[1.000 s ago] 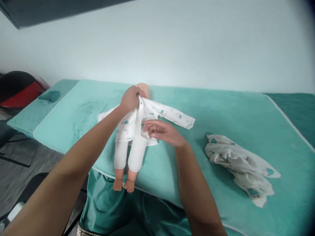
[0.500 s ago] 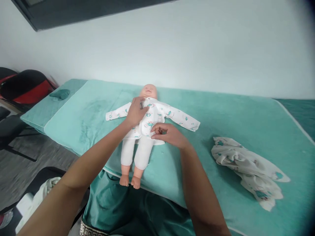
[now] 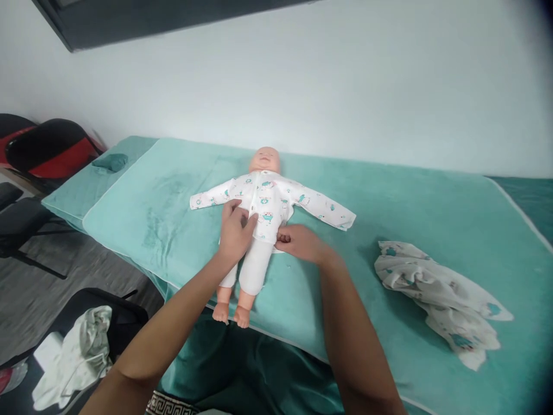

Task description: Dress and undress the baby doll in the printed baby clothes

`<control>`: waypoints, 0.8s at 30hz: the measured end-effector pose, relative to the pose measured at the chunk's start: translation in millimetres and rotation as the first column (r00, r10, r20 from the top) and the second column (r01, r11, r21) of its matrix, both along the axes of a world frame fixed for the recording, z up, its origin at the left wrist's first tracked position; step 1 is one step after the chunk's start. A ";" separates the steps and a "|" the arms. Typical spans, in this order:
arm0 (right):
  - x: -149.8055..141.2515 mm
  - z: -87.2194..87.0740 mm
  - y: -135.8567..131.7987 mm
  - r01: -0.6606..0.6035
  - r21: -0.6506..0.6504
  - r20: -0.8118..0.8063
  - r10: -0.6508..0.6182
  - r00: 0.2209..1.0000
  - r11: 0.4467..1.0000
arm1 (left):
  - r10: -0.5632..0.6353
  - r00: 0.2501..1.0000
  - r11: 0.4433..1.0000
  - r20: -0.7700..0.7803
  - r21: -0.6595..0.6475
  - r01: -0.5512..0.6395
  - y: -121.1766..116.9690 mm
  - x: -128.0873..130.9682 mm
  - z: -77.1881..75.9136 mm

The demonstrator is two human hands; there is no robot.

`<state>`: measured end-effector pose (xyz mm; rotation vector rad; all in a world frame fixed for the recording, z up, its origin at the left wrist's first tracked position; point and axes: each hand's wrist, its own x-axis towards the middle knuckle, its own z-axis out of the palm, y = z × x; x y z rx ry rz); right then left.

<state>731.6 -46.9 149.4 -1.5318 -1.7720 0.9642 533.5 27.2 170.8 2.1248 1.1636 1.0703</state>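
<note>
A baby doll (image 3: 265, 159) lies on its back on the green bed cover, head toward the wall. It wears a white printed baby shirt (image 3: 264, 199), sleeves spread out to both sides, over white pants (image 3: 254, 268). My left hand (image 3: 235, 233) rests on the lower front of the shirt, thumb apart from the bent fingers. Beside the doll's hip, my right hand (image 3: 300, 242) has its fingers curled around the shirt's lower edge. The fingertips of the right hand are partly hidden.
A crumpled printed cloth (image 3: 436, 294) lies on the bed (image 3: 337, 300) at the right. The pale wall (image 3: 302, 86) stands behind the bed. Chairs (image 3: 56, 150) are at the left. A nearer black chair (image 3: 123, 317) holds a bundled garment (image 3: 86, 346) and a bottle (image 3: 15, 377).
My left hand has slid from the doll's chest down to the lower front of the shirt. My right hand has moved slightly right, closing at the shirt's edge. The view has shifted a little.
</note>
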 end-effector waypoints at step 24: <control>42.2 -47.3 -4.8 0.828 0.169 -0.192 -0.806 0.560 0.535 | 0.335 0.740 0.942 -0.583 0.191 -0.276 139.6 -110.3 -46.4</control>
